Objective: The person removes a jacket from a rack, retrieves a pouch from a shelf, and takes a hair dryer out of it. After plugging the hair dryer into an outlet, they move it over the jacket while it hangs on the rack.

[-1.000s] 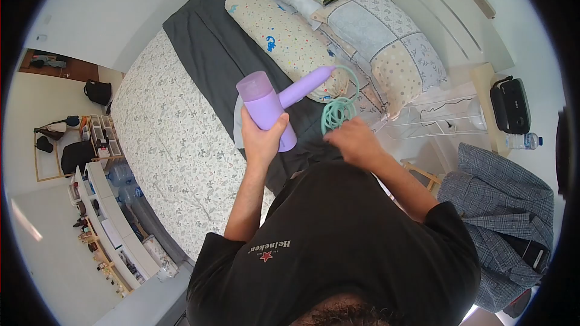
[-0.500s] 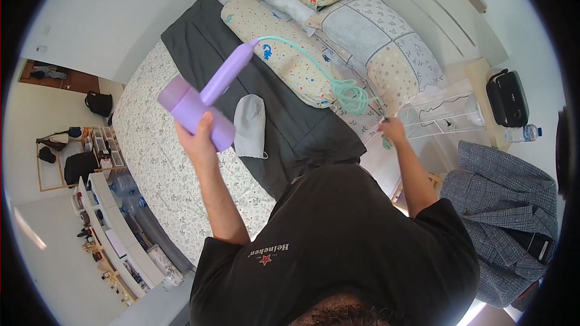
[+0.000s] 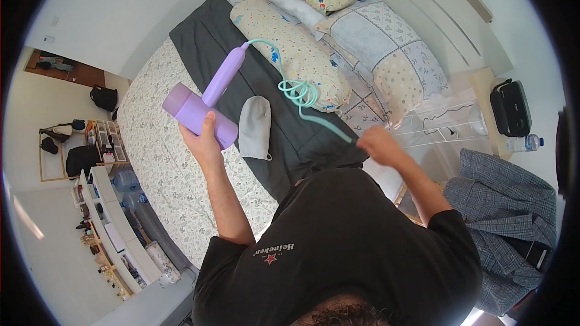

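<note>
left hand (image 3: 204, 140) grips purple hair dryer (image 3: 202, 108) — right hand (image 3: 376, 145) clenches its teal cord (image 3: 300, 93).

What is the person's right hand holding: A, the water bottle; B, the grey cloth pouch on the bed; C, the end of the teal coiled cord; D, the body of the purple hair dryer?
C: the right hand grips the end of the teal coiled cord, which runs from the purple hair dryer in the left hand.
</note>
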Available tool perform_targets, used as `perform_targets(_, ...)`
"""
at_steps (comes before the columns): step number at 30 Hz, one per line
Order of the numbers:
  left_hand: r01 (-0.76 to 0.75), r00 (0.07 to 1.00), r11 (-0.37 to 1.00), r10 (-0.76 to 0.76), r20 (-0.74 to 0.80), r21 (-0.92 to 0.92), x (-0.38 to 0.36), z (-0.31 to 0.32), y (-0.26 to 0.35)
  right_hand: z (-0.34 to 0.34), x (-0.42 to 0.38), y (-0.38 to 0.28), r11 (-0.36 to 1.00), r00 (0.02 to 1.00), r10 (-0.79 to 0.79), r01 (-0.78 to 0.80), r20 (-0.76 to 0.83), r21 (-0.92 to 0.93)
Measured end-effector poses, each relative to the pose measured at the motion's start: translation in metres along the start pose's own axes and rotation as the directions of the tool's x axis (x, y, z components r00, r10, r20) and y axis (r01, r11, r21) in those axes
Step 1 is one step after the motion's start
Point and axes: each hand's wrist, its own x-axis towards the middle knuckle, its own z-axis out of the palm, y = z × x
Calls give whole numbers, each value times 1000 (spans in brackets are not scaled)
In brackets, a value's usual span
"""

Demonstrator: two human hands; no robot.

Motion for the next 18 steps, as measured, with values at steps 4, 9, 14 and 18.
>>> perform_targets(4,82,995,978,-71,67,-190,3,-2,4,54,3,4,983,974,67,-26,218,-183)
perform_targets(9,130,983,942,-80,168,-311,8,-21,28,115,-24,90,736,687,671,-571,278,-365)
perform_targets(14,86,965,960,-13,262,-268,11,-53,39,108,-60,159,535,541,839,-839,-54,-98)
perform_targets(18,88,974,971,-38,223,-221,10,-53,39,58,-43,154,458,243,889,-502,-388,734)
